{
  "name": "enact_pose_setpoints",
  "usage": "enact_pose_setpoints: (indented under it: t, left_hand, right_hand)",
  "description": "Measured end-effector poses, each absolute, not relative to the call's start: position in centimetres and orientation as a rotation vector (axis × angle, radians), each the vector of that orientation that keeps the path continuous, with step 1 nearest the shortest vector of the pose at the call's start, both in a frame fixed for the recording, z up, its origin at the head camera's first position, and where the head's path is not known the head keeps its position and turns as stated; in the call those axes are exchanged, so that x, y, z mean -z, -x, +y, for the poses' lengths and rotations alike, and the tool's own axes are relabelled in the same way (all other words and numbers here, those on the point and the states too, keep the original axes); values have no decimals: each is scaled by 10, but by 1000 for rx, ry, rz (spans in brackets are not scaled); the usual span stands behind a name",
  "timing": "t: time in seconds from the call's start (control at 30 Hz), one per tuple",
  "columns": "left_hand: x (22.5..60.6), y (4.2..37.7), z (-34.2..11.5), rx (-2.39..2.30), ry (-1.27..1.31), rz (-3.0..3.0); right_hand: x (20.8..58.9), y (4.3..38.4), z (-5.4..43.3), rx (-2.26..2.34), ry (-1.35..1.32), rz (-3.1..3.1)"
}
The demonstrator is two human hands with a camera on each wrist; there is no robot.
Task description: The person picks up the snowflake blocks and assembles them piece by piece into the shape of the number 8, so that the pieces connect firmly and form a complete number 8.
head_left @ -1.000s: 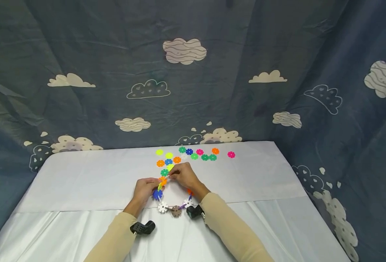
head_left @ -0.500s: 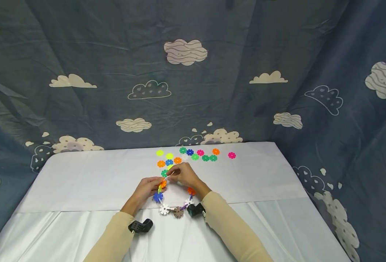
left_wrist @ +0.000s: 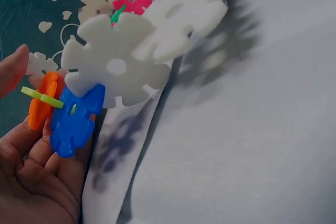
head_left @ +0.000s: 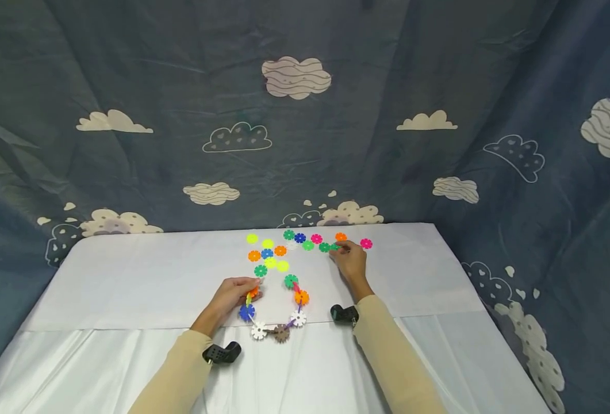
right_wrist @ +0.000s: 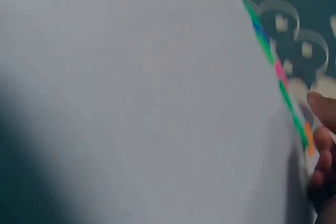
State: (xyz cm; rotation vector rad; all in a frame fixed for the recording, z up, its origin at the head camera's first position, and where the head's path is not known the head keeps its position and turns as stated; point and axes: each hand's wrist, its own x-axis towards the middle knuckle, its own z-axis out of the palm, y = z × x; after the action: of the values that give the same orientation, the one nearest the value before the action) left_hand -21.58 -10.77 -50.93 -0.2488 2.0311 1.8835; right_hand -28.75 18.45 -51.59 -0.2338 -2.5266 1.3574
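Observation:
My left hand (head_left: pixel 230 296) holds one end of a curved chain of slotted, flower-shaped plastic discs. Close to its fingers in the left wrist view are an orange disc (left_wrist: pixel 43 100), a lime disc (left_wrist: pixel 39 97) and a blue disc (left_wrist: pixel 76 116); white discs follow along the chain. On the chain's other side, a green disc (head_left: pixel 291 281) forms the free end above an orange disc (head_left: pixel 302 297). My right hand (head_left: pixel 352 263) reaches to a loose green disc (head_left: pixel 334 247) at the back, thumb and fingers apart in the blurred right wrist view.
Several loose discs lie towards the back of the white-covered table (head_left: pixel 144 287), among them a pink disc (head_left: pixel 366 244), a blue disc (head_left: pixel 299 237) and a lime disc (head_left: pixel 252 238). A dark curtain (head_left: pixel 336 144) with cloud prints hangs behind the table.
My right hand has left the chain's left end and moved right and back to the loose green discs. My left hand stays on the chain, whose green end disc is now uncovered.

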Motion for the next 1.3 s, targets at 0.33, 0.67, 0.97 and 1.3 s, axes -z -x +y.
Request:
enact_pose_setpoints:
  t: [0.33,0.67,0.97,1.3]
  left_hand:
    - [511,216,-108,-1891,246,2007]
    - [510,213,-106,-1865,235,2035]
    - [503,214,-110,-1868,215,2017]
    - [512,216,-111,-1934,187,1967]
  right_hand:
    - [519,298,198,-1177,380,-2706]
    - [514,292,199,-1416,355,-2568]
    - [487,261,143,-2039,56,-2414]
    - [482,246,89,-2096,-283,-2588]
